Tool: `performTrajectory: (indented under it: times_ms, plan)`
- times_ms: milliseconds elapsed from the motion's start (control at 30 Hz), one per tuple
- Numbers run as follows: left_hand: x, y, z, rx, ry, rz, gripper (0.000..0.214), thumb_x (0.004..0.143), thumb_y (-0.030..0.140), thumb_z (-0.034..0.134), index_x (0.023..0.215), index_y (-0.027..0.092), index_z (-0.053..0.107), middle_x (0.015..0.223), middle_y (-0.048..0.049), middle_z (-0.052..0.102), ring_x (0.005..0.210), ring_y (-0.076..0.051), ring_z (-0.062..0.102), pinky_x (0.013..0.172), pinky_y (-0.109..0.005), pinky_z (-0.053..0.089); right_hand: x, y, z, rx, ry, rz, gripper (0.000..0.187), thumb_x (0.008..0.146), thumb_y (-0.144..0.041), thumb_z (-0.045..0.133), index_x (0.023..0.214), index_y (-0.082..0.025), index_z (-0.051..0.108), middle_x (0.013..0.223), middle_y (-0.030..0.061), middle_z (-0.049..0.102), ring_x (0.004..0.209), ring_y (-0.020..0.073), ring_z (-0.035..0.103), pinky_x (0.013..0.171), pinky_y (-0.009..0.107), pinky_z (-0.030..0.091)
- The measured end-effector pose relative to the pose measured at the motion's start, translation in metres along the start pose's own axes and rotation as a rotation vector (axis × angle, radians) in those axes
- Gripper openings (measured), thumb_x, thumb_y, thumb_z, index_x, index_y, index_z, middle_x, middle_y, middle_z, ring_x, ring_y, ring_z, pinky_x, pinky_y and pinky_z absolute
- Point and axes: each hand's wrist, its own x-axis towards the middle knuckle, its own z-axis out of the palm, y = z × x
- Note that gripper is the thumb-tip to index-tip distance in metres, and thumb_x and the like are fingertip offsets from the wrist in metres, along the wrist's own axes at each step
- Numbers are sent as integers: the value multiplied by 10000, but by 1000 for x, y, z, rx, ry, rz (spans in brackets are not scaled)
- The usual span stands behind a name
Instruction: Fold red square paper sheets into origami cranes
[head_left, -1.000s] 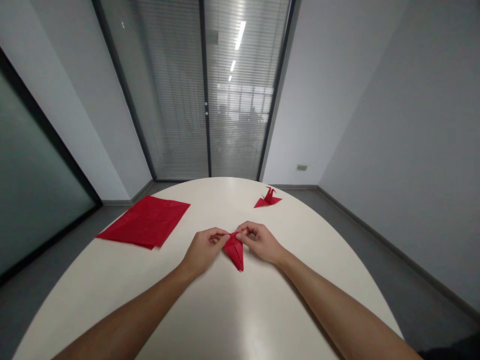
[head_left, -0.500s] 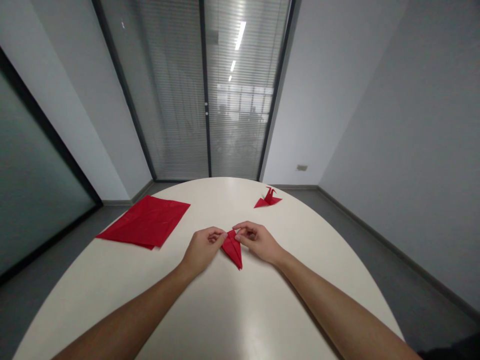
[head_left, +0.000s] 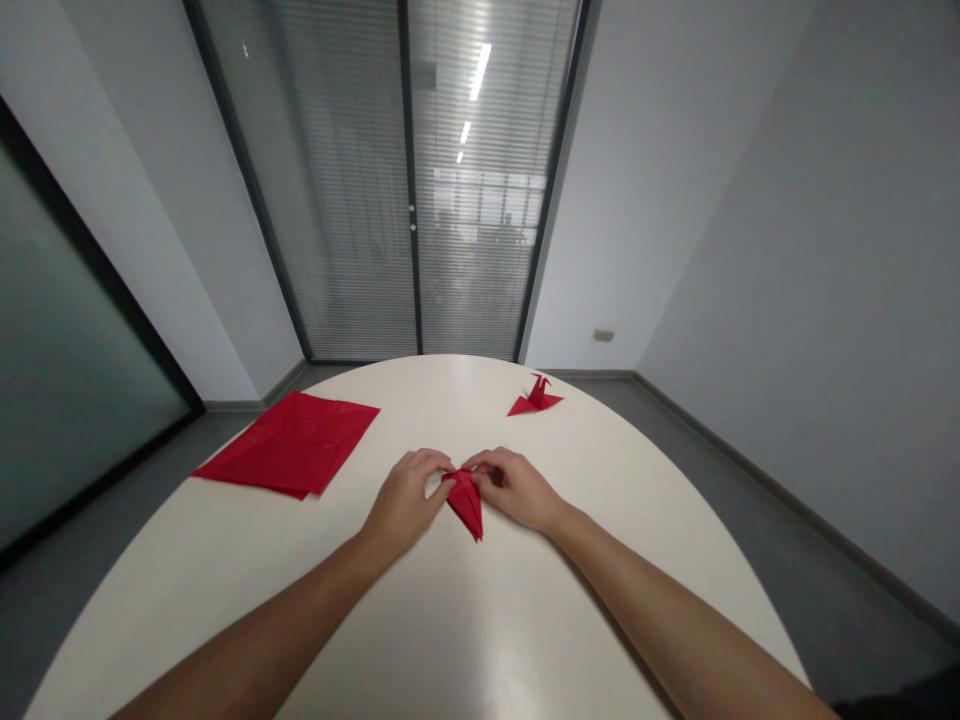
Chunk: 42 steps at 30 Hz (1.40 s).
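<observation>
A small red folded paper piece (head_left: 468,505) lies on the round white table (head_left: 420,620), its point aimed toward me. My left hand (head_left: 405,500) pinches its upper left corner with curled fingers. My right hand (head_left: 511,488) grips the upper right corner, fingers bent down over the paper. Both hands rest low on the tabletop, and the fingertips nearly meet above the fold.
A stack of flat red paper sheets (head_left: 291,443) lies at the table's left. A finished red paper crane (head_left: 535,397) stands at the far right of the table. Glass doors with blinds and grey walls stand behind.
Both hands have lowered and drawn closer together over the red folded piece, pressing its top down. The piece has shifted slightly toward the left.
</observation>
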Motion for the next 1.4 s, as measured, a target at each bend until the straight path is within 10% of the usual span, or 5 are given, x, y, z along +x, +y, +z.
performTrajectory:
  times_ms: [700,1400]
  plan:
    - [-2,2,-7,23,-171,37,167,901,161,561,961,247,691,1130,-23,722,1014,-195,678,927,-321,506,-2,7,-7,-144,-60,-160,463,748,-56,604,1150,-242,738,1060,64,715,980,233,608,900,373,470]
    - [0,6,-12,251,-224,81,111,923,217,560,953,235,665,986,-17,723,886,-192,682,761,-274,482,-1,6,-8,-169,-23,-122,154,905,-168,607,991,-218,725,960,60,721,923,217,615,842,345,468]
